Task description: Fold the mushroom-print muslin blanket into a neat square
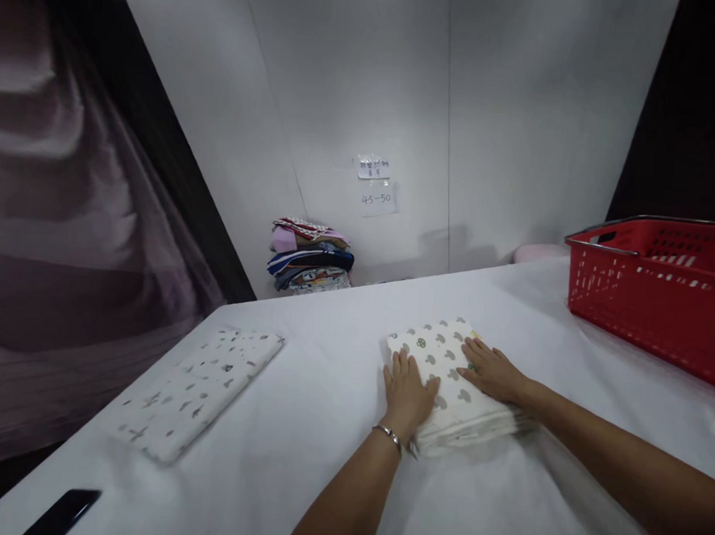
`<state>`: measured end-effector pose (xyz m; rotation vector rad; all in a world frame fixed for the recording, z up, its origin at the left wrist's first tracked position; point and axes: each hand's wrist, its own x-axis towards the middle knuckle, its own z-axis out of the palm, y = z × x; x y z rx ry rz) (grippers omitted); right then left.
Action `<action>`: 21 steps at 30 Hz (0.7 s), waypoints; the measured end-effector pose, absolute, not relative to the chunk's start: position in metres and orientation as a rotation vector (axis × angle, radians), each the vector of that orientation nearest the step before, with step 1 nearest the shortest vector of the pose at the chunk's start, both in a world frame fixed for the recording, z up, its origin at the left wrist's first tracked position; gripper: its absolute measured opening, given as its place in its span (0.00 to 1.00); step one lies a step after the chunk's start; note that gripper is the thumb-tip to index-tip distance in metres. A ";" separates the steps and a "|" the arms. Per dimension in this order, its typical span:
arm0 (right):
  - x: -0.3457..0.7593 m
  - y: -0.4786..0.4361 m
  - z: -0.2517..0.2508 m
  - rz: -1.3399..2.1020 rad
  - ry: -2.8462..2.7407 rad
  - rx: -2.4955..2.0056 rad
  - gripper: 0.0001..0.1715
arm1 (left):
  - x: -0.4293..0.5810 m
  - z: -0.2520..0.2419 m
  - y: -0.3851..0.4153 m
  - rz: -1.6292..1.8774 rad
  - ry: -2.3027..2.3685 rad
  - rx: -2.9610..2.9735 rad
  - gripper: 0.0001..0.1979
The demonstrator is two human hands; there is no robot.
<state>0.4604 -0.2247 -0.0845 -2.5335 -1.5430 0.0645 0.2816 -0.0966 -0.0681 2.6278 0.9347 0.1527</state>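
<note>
A folded white cloth (440, 357) with a grey mushroom-like print lies on the white-covered table, its layers showing along the near edge. My left hand (407, 396) rests on its left side with the fingers spread, a silver bracelet at the wrist. On the right side of the same cloth lies my right hand (493, 374), flat and with fingers apart. Neither hand grips the fabric. Farther left on the table is a second folded white cloth (198, 387) with small dark and grey prints, apart from both hands.
A red plastic basket (659, 294) stands at the table's right. A phone-like black object (64, 514) lies at the near left. Folded fabrics (313, 257) are stacked beyond the far edge, below paper signs (379, 198) on the wall. Striped fabric (62, 241) hangs at left.
</note>
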 end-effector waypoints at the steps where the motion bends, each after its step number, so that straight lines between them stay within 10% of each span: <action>1: 0.461 -0.220 -0.080 0.062 -1.550 -2.538 0.38 | 0.285 -0.063 -0.095 0.137 0.939 2.625 0.38; 21: 0.509 -0.156 -0.090 0.180 -1.380 -2.410 0.40 | 0.319 -0.074 -0.057 0.315 1.036 2.579 0.36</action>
